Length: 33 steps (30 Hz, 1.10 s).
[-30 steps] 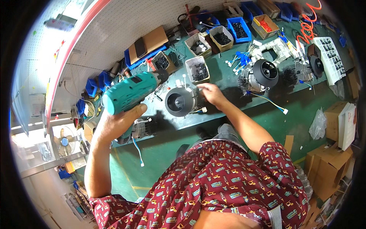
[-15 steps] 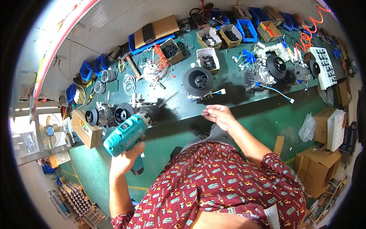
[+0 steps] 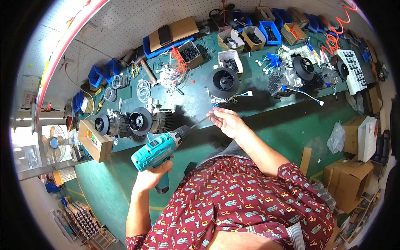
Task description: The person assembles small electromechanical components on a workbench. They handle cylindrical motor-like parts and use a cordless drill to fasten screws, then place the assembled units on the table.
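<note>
My left hand (image 3: 155, 174) grips the handle of a teal cordless drill (image 3: 155, 151), whose long thin bit (image 3: 200, 122) points up and to the right. At the bit's tip, the thumb and fingers of my right hand (image 3: 227, 122) are pinched together; whatever small thing they hold is hidden. Just beyond that hand, near the bench's front edge, sits a blower unit with a round black fan wheel (image 3: 223, 82) facing up and white-tipped wires beside it. Left of it, above the drill, stands another motor with a black fan wheel (image 3: 140, 119).
On the green bench (image 3: 196, 100), parts bins (image 3: 229, 61) line the back. More fan motors stand to the right (image 3: 303, 68) and far left (image 3: 102, 124). Loose wires (image 3: 173, 77) lie left of centre. An open cardboard box (image 3: 95, 141) sits at the left edge.
The drill has moved right and slightly down in my left hand. My right hand has shifted left, its fingers closing at the bit's tip.
</note>
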Each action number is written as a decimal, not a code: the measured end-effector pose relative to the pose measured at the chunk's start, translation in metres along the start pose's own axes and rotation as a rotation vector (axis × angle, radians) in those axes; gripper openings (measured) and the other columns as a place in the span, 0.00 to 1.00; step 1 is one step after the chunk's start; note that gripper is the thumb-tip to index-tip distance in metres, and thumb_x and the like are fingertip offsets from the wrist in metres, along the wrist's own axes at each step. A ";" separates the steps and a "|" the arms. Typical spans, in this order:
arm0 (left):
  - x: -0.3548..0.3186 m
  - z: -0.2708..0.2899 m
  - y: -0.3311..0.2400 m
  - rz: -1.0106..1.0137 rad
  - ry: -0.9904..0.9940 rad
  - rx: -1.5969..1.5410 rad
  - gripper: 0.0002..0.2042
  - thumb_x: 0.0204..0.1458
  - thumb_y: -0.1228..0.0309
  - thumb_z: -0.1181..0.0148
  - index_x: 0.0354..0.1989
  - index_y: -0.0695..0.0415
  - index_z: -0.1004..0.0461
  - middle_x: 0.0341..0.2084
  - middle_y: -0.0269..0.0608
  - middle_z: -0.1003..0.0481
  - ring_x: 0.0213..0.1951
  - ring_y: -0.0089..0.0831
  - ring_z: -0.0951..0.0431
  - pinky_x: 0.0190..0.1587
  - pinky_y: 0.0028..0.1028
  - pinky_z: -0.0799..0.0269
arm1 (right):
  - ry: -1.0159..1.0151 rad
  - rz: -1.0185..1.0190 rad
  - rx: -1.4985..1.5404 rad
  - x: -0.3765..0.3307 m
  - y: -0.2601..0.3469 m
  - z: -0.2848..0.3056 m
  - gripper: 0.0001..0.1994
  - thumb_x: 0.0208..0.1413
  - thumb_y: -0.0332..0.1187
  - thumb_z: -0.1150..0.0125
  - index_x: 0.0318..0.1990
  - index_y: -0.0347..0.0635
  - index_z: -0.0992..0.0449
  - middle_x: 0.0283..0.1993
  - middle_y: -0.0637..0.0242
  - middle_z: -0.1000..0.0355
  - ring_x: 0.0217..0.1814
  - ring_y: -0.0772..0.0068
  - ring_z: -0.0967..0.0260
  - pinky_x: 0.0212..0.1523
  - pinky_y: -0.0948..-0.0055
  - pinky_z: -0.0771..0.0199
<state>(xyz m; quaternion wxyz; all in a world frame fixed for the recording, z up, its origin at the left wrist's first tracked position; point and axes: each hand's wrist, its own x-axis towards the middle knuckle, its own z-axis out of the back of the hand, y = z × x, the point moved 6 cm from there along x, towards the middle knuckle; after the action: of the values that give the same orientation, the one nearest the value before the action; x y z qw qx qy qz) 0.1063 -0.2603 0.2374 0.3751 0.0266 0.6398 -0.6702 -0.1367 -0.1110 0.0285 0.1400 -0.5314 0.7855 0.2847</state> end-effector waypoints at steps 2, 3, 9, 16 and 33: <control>0.001 0.003 0.002 -0.001 0.008 -0.009 0.20 0.53 0.74 0.30 0.55 0.58 0.25 0.43 0.39 0.20 0.33 0.27 0.22 0.37 0.30 0.22 | 0.015 0.001 -0.015 0.000 0.001 -0.002 0.09 0.64 0.23 0.40 0.50 0.33 0.26 0.49 0.52 0.22 0.53 0.57 0.21 0.55 0.63 0.17; 0.001 0.005 0.003 -0.002 0.013 -0.013 0.20 0.53 0.73 0.29 0.55 0.58 0.25 0.43 0.38 0.20 0.33 0.26 0.22 0.38 0.30 0.22 | 0.013 -0.018 -0.045 0.000 0.001 -0.003 0.09 0.64 0.24 0.40 0.49 0.33 0.26 0.49 0.52 0.22 0.53 0.58 0.21 0.55 0.63 0.17; 0.006 0.012 -0.005 -0.143 0.070 0.292 0.17 0.53 0.73 0.29 0.51 0.56 0.23 0.39 0.31 0.21 0.38 0.21 0.24 0.43 0.27 0.25 | 0.002 -0.072 -0.031 0.004 -0.006 -0.012 0.10 0.67 0.28 0.42 0.51 0.31 0.25 0.52 0.52 0.22 0.55 0.58 0.22 0.58 0.64 0.20; 0.020 0.000 -0.006 -0.293 -0.028 0.329 0.06 0.51 0.73 0.29 0.33 0.60 0.20 0.22 0.34 0.21 0.25 0.21 0.23 0.32 0.27 0.26 | 0.062 -0.083 0.127 0.013 -0.005 -0.036 0.13 0.71 0.30 0.53 0.54 0.29 0.29 0.57 0.48 0.25 0.60 0.53 0.25 0.65 0.58 0.24; 0.067 -0.023 -0.146 -0.441 0.357 0.781 0.19 0.53 0.64 0.31 0.51 0.58 0.23 0.30 0.46 0.20 0.29 0.34 0.23 0.40 0.34 0.23 | -0.425 0.865 -1.050 -0.025 0.088 0.022 0.08 0.54 0.29 0.32 0.39 0.36 0.21 0.34 0.63 0.21 0.32 0.70 0.22 0.37 0.68 0.22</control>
<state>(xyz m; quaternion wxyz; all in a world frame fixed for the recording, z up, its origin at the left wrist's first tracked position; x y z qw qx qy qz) -0.0302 -0.2863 0.3210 0.0703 0.1439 0.3851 -0.9089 -0.2092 -0.0552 0.0499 -0.1097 -0.1025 0.6408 0.7529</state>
